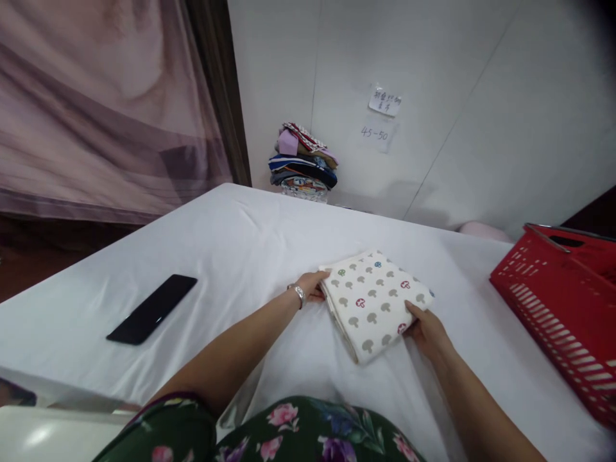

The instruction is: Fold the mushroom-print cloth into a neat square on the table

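Note:
A folded white cloth (378,298) with a mushroom print, mostly grey with a few red, green and blue ones, lies over the white-covered table in front of me. My left hand (312,284) grips its left corner, thumb on top and fingers tucked beneath. At the right edge, my right hand (429,328) pinches the cloth with the thumb above and the other fingers hidden underneath. Several layers show along the fold on the cloth's left side. A silver watch or bracelet (297,294) is on my left wrist.
On the left of the table (231,237) lies a flat black object (153,309). A red plastic basket (563,314) stands at the right. Behind the far edge rises a stack of folded fabrics (304,160) against the wall. A pinkish curtain (96,102) hangs at the left.

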Action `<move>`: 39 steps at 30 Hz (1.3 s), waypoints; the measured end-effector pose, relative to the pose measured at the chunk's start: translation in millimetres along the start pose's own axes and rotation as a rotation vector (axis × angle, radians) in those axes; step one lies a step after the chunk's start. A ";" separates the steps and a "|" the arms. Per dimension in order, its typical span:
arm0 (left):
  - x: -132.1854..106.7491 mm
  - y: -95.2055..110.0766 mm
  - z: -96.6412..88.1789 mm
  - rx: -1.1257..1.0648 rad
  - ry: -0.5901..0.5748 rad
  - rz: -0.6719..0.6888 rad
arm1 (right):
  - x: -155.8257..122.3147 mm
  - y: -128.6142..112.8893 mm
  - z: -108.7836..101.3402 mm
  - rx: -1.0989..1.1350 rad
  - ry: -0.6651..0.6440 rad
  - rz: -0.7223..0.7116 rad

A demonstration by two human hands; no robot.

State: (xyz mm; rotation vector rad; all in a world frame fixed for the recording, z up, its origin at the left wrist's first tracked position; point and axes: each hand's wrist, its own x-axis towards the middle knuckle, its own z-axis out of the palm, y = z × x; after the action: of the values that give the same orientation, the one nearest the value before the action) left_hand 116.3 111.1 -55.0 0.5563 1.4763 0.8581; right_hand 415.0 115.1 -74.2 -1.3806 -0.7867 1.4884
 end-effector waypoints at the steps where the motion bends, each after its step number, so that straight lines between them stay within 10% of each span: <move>1: -1.8 -2.0 0.1 0.014 -0.003 0.000 | 3.7 -0.5 -0.5 0.015 0.034 -0.039; 10: -35.4 -21.4 -3.6 0.295 -0.090 0.046 | 14.9 -8.2 -13.9 0.042 0.039 0.000; 21: 4.5 2.8 6.4 0.080 0.026 0.139 | -17.8 1.7 -17.2 0.043 -0.079 0.025; 28: 3.5 15.6 15.1 -0.001 -0.268 -0.043 | -9.6 1.0 -14.3 0.042 -0.026 0.011; 39: -18.4 -18.7 22.1 0.069 -0.519 -0.115 | 19.1 -29.5 -27.4 -0.118 0.104 0.086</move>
State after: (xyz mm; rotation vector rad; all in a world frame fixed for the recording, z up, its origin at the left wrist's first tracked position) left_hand 142.9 89.5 -57.0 0.6792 1.0526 0.5205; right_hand 448.9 139.8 -59.3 -1.5846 -0.7677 1.4423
